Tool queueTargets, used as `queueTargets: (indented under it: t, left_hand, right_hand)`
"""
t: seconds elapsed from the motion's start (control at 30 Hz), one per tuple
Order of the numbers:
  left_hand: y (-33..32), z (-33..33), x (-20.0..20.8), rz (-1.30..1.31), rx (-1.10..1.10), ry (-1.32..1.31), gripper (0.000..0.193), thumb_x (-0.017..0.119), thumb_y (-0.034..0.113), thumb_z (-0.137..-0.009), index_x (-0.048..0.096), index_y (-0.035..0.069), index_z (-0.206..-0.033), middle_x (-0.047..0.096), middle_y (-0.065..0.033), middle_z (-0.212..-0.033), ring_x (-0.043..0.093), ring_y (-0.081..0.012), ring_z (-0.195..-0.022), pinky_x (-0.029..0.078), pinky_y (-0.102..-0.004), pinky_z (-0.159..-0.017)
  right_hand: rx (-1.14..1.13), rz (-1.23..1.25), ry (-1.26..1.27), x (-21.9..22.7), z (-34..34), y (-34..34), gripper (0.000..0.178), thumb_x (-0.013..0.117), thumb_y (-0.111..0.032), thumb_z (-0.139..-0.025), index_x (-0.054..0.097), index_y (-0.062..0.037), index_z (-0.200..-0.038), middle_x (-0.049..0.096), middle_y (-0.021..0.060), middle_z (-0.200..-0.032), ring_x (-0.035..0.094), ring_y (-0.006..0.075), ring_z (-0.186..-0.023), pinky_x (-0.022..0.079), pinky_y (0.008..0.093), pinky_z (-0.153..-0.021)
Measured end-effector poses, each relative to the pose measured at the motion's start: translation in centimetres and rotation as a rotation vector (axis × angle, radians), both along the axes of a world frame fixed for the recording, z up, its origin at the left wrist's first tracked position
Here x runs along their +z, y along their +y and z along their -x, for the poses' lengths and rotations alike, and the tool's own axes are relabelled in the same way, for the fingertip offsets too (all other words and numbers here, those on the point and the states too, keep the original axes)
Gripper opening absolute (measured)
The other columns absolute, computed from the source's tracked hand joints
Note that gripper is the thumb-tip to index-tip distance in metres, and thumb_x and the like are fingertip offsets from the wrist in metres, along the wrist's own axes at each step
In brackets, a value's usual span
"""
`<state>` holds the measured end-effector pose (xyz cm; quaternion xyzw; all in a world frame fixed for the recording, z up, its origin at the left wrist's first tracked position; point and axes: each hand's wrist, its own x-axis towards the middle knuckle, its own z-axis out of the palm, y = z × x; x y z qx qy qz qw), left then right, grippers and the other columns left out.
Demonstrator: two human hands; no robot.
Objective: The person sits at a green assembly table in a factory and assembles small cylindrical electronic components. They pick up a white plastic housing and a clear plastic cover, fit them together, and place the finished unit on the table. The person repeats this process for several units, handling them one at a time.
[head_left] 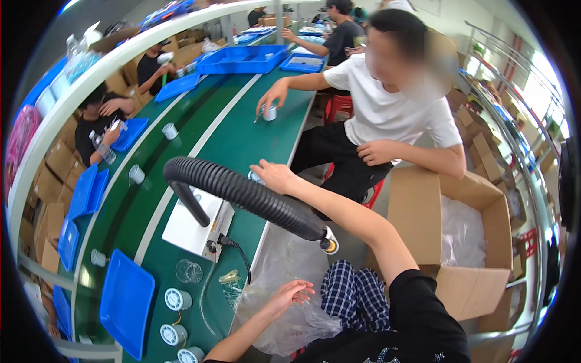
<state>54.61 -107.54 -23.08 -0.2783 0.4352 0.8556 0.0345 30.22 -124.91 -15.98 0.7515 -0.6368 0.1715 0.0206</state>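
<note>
My right hand [277, 177] reaches across the green table edge, its fingers closed around a small white-and-blue cylinder [256, 177], mostly covered by the hand. My left hand [292, 297] is open, fingers loosely stretched, above a clear plastic bag [284, 257] that hangs over the table edge and my lap. Between my hands arches a black corrugated hose [242, 190] with a pale nozzle [330, 243]. It passes over a white box-shaped device [189, 227] with a cable plugged in. White round parts with slotted tops [177, 299] stand at the near left, beside a clear round dish [189, 271].
A co-worker's hand [273, 98] holds a white cylinder [270, 112] beyond mine. More cylinders [170, 131] sit along the green belt [160, 160]. A blue tray [127, 302] lies at left. An open cardboard box [414, 209] stands right. Overhead, a white rail [91, 66] curves past.
</note>
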Motion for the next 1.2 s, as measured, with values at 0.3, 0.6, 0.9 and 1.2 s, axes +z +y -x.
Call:
queueTargets:
  t: [0.3,0.6,0.9,1.2]
  left_hand:
    - [1.0,1.0,0.5,0.114,-0.022,0.028,0.024,0.045,0.016,-0.091,0.053,-0.001,-0.107,0.061,-0.0104,-0.097,0.059,-0.0138,-0.079,0.046,-0.0248,-0.070]
    - [8.1,5.5,0.1,0.604,-0.254,0.010,0.017,0.049,0.012,-0.089,0.057,0.001,-0.099,0.063,-0.0089,-0.089,0.057,-0.0114,-0.074,0.044,-0.0240,-0.066]
    - [24.7,30.5,14.5,1.018,-0.436,0.664,0.017,0.051,0.010,-0.088,0.057,-0.002,-0.099,0.062,-0.0073,-0.082,0.058,-0.0120,-0.077,0.046,-0.0253,-0.071]
    - [39.7,56.1,4.6,1.549,-0.765,0.791,0.039,0.060,0.024,-0.075,0.054,0.001,-0.106,0.059,-0.0176,-0.105,0.058,-0.0278,-0.098,0.048,-0.0386,-0.079]
  right_hand:
    - [-0.040,-0.094,-0.282,5.2,6.4,28.1,0.052,0.064,-0.026,-0.071,0.046,-0.0066,-0.115,0.047,0.0124,-0.100,0.057,0.0311,-0.082,0.049,0.0389,-0.071]
    - [-0.910,0.811,-0.698,5.3,14.4,58.9,0.039,0.065,-0.015,-0.077,0.052,-0.0047,-0.113,0.054,0.0040,-0.095,0.054,0.0124,-0.073,0.045,0.0256,-0.066]
    - [-0.950,1.485,-1.144,2.5,23.2,69.0,0.035,0.052,-0.028,-0.088,0.050,0.0023,-0.106,0.056,0.0071,-0.085,0.052,0.0097,-0.062,0.044,0.0222,-0.057]
    - [-0.660,1.981,-1.282,2.3,22.8,68.6,0.033,0.045,-0.031,-0.089,0.038,-0.0051,-0.109,0.049,0.0087,-0.095,0.051,0.0155,-0.070,0.045,0.0313,-0.061]
